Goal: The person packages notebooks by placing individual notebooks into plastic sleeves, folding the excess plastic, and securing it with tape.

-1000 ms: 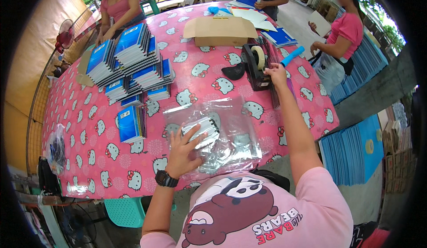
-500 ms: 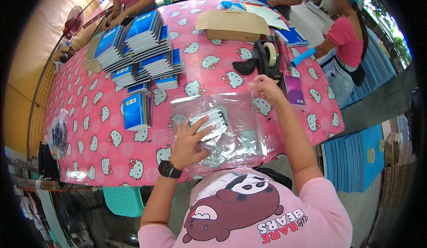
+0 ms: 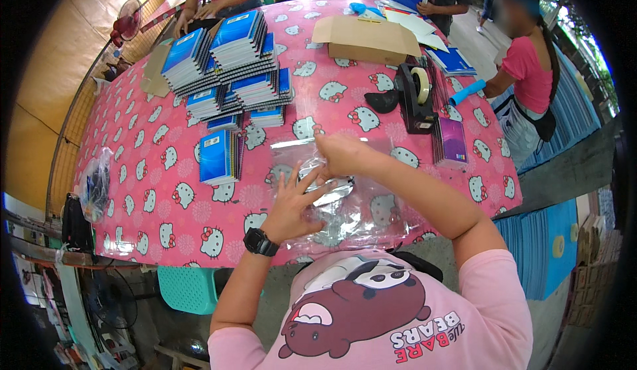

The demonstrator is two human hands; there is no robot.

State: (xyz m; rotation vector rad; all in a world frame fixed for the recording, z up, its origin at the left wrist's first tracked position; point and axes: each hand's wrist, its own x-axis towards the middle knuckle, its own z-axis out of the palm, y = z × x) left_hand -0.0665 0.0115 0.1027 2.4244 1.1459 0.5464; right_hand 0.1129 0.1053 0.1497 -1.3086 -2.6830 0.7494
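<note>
A clear plastic bag (image 3: 381, 211) lies on the table in front of me, with a white, dark-edged object (image 3: 335, 193) in or under it, mostly covered by my hands. Fingers spread, my left hand (image 3: 292, 204) rests flat on the bag. My right hand (image 3: 342, 154) is over the bag's upper part, just beyond the left fingertips, its fingers pinched together; whatever they hold is too small to make out. Beyond it to the right stands a black tape dispenser (image 3: 416, 101) with a pale tape roll (image 3: 421, 83).
Stacks of blue spiral notebooks (image 3: 235, 58) stand at the far left, a smaller stack (image 3: 217, 158) nearer. Purple notebooks (image 3: 452, 141) lie right of the dispenser. A cardboard box (image 3: 368, 42) sits at the back of the pink table (image 3: 152, 191). Other people work around the far side.
My right hand has moved left from beside the tape dispenser to the bag, close to my left hand. The left hand stays on the bag. The whole view has shifted slightly.
</note>
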